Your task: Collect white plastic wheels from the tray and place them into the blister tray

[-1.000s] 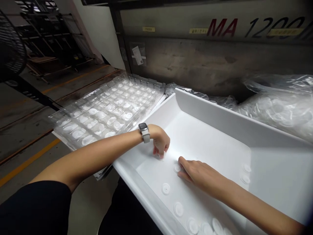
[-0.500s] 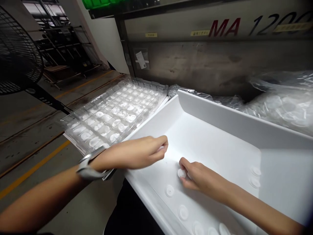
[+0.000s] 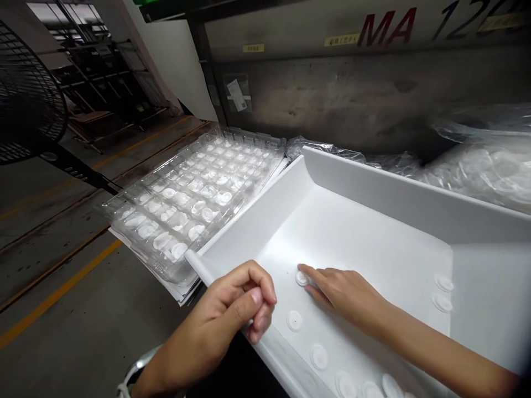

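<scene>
My right hand reaches into the white tray, with thumb and index finger at the edges of a small round white plastic disc on its floor. Over the tray's near left edge is my left hand, fingers curled in and thumb across them; whatever is inside is hidden. Below my right hand lie a loose disc, another disc and several more at the bottom of the view. Two discs rest near the tray's right side.
Left of the white tray, a clear compartmented plastic tray holds many white round pieces and sits on a white stack. A clear plastic bag of white pieces is behind at right. A fan stands at left, before a machine.
My left hand has moved down and back toward me, turning its curled fingers and thumb into view. My right hand has shifted slightly, with the disc at its fingertips now flat on the tray floor.
</scene>
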{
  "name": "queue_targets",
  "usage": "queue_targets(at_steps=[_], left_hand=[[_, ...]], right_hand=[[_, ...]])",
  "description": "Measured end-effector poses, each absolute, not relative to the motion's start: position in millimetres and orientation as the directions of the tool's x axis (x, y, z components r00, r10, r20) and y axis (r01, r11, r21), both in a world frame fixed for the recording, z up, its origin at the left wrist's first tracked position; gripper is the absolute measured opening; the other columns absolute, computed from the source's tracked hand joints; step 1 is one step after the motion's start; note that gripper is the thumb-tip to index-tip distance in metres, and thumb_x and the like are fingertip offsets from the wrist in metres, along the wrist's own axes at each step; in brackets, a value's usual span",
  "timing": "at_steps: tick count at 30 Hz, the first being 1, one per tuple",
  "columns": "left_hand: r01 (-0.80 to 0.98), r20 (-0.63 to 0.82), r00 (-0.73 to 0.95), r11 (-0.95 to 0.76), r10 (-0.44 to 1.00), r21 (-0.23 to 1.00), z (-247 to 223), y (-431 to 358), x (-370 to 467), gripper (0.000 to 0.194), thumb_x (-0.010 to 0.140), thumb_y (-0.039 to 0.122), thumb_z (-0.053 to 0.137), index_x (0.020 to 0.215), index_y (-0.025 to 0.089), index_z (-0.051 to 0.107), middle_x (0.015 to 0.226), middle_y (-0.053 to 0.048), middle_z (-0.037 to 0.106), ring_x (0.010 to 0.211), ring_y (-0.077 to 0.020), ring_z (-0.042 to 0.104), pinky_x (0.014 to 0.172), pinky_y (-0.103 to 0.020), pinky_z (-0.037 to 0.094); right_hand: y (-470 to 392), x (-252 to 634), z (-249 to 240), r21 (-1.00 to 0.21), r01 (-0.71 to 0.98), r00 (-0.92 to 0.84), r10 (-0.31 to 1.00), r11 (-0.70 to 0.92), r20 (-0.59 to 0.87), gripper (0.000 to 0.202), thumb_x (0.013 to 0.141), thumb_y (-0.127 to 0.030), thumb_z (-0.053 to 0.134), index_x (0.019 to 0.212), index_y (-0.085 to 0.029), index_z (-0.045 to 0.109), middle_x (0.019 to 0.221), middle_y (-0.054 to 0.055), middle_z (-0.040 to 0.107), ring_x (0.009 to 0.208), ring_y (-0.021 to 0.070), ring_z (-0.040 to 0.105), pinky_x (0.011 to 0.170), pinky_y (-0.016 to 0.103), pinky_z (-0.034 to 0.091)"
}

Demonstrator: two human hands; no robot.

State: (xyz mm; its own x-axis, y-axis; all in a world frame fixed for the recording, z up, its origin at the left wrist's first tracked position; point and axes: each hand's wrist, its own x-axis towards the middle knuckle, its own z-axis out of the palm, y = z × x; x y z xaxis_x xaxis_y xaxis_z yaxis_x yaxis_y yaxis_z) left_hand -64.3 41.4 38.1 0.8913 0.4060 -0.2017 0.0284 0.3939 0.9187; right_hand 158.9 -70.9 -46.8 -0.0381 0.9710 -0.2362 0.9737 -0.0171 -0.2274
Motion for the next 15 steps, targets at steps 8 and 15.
queue_targets(at_steps=[8, 15], left_hand=[[-0.371, -0.43, 0.824, 0.925, 0.369, 0.085, 43, 13, -45, 0.009, 0.088, 0.011, 0.055, 0.079, 0.012, 0.055, 0.073, 0.003, 0.046, 0.05, -0.0011, 0.036, 0.039, -0.01, 0.021], [-0.495, -0.631, 0.707, 0.861, 0.318, -0.121, 50, 0, -13, 0.016, 0.077, 0.01, 0.045, 0.086, 0.015, 0.057, 0.081, -0.005, 0.065, 0.059, -0.0127, 0.062, 0.051, -0.022, 0.049]], right_hand=[[-70, 150, -38, -0.247, 0.968, -0.103, 0.958, 0.035, -0.269, 0.011, 0.101, -0.024, 0.048, 0.104, -0.016, 0.056, 0.073, -0.004, 0.053, 0.061, 0.0125, 0.053, 0.056, 0.026, 0.045], [-74, 152, -41, -0.325, 0.946, -0.077, 0.965, -0.009, -0.252, 0.007, 0.095, -0.023, 0.053, 0.091, -0.017, 0.053, 0.061, -0.008, 0.042, 0.048, 0.0096, 0.038, 0.046, 0.023, 0.031]])
